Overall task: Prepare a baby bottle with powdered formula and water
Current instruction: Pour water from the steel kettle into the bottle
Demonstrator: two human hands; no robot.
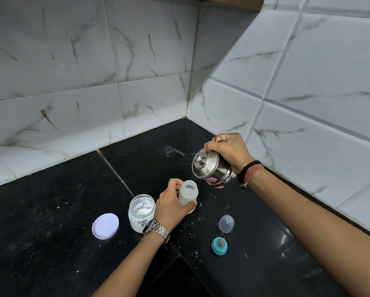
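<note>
A small clear baby bottle (188,193) stands open on the black counter, and my left hand (173,205) is wrapped around its side. My right hand (230,150) grips a lidded steel pot (212,168) and holds it tilted, its small spout just above and to the right of the bottle's mouth. A thin stream between spout and bottle is hard to make out. An open glass jar (140,212) with white powder in it stands just left of my left wrist. The teal nipple ring (219,246) and the clear bottle cap (226,223) lie to the right, in front of the bottle.
The jar's pale round lid (105,226) lies upside down left of the jar. White specks and a wet smear (172,150) mark the black counter (61,211). Tiled walls (287,103) close the corner behind and to the right. A dark gap (175,279) opens at the counter's front edge.
</note>
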